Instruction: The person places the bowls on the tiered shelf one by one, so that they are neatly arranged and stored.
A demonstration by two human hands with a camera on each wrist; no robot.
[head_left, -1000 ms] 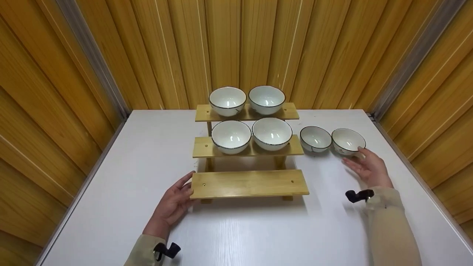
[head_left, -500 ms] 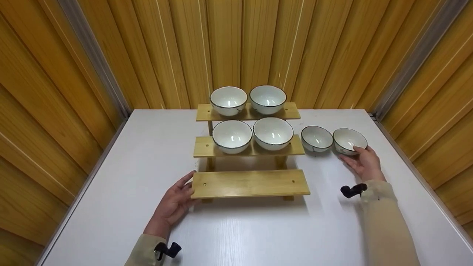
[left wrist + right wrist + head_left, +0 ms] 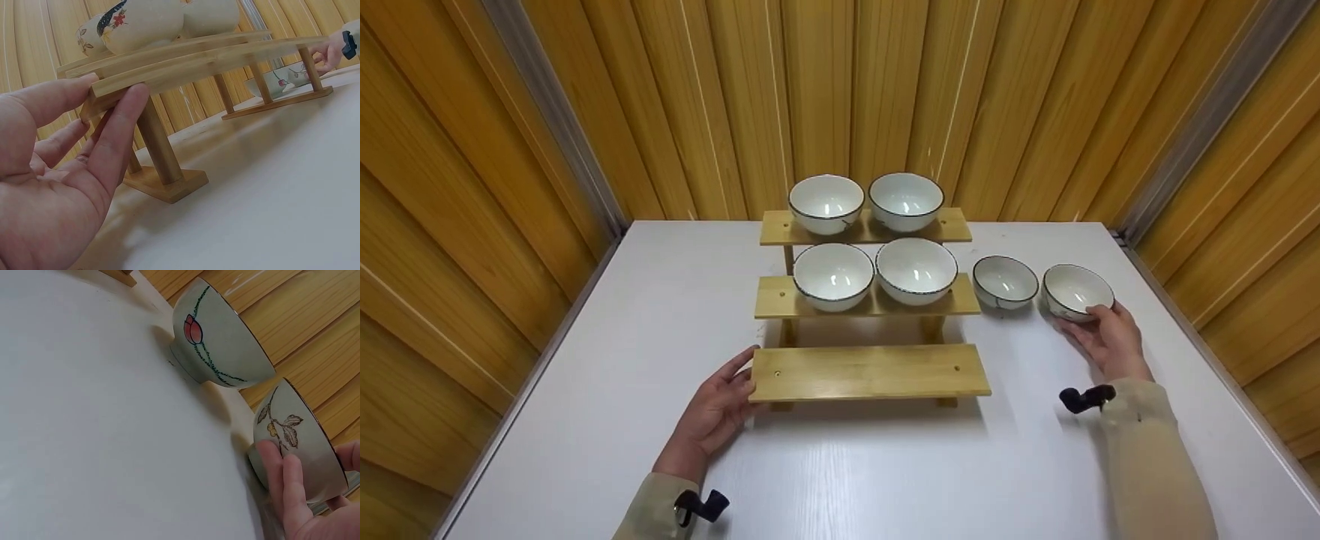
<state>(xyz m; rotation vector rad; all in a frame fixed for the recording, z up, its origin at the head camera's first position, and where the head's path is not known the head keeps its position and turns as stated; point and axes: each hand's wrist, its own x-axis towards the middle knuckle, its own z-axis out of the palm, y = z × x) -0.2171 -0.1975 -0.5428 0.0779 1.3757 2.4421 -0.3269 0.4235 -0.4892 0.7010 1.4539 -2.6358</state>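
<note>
My left hand (image 3: 716, 411) grips the left end of the lowest shelf of a three-step wooden display stand (image 3: 870, 373); the left wrist view shows fingertips on both sides of the board end (image 3: 112, 90). At the right, my right hand (image 3: 1110, 341) holds a white dark-rimmed bowl (image 3: 1076, 289), thumb at the rim and fingers along the outside. A brown leafy branch decorates that bowl (image 3: 301, 439) in the right wrist view. Just left of it stands another bowl (image 3: 1005, 281), whose side carries a red flower bud (image 3: 193, 329).
Two bowls (image 3: 826, 204) (image 3: 906, 201) sit on the top shelf and two more (image 3: 834, 277) (image 3: 916, 270) on the middle one. The white table (image 3: 840, 472) is bounded by wood-patterned walls (image 3: 817, 90) behind and at both sides.
My right hand has brought its thumb over the bowl's rim. The bowl has shifted slightly right and nearer, widening the gap to its neighbour. My left hand stays at the shelf end.
</note>
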